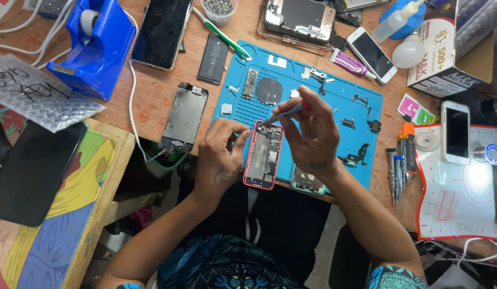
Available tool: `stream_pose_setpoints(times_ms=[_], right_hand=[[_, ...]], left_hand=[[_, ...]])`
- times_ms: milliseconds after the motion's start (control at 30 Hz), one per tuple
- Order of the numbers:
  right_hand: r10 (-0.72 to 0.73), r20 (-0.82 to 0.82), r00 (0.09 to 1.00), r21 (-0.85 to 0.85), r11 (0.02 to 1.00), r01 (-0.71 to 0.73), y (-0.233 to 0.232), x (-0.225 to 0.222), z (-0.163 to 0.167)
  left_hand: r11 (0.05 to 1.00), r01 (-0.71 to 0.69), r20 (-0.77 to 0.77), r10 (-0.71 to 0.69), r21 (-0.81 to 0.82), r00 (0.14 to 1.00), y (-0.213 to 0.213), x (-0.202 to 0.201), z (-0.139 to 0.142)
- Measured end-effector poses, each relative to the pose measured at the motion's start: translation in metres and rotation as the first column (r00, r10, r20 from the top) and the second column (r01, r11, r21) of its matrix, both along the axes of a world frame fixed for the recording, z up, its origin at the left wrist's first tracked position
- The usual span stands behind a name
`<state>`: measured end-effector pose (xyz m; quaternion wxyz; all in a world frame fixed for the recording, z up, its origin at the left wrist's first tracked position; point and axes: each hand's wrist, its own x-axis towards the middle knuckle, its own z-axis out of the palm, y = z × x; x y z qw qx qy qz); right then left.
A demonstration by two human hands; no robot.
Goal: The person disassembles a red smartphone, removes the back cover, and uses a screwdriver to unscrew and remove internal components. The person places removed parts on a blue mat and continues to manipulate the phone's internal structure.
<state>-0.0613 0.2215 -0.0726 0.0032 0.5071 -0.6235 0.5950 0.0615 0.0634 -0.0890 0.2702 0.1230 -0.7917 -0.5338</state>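
Left hand (220,155) grip clamped on red opened phone (264,156), right hand (308,135) grip pinching screwdriver (283,114) over blue mat (323,107)

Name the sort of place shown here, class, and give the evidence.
Most likely a phone repair workbench. An opened red phone lies under both hands, small parts are spread over a blue work mat, and screwdrivers and a detached screen lie alongside.

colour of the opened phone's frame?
Red-pink, seen on the opened phone steadied by the left hand in the head view.
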Motion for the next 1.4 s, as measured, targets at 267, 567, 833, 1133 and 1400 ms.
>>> stream_pose_setpoints(times_ms=[267,567,833,1133,1400], right_hand=[[-0.046,-0.030,0.999,-0.018,0.999,0.045,0.005,-0.008,0.003],[-0.044,-0.048,0.998,-0.010,0.999,0.044,0.006,-0.008,0.004],[-0.063,-0.066,0.996,0.004,0.998,0.064,0.008,-0.008,0.006],[-0.067,-0.072,0.995,0.000,0.998,0.067,0.009,-0.011,0.007],[-0.144,-0.095,0.985,-0.010,0.990,0.143,0.010,-0.013,0.008]], left_hand=[[0.955,-0.098,0.069,0.121,-0.280,0.990,-0.036,0.012,0.006],[0.917,-0.092,0.074,0.131,-0.389,0.989,-0.037,0.006,-0.006],[0.928,-0.118,0.053,0.146,-0.353,0.988,-0.037,0.006,-0.008],[0.950,-0.111,0.062,0.135,-0.291,0.989,-0.042,0.006,0.004],[0.937,0.145,0.097,-0.120,-0.316,0.988,-0.012,-0.023,0.010]])
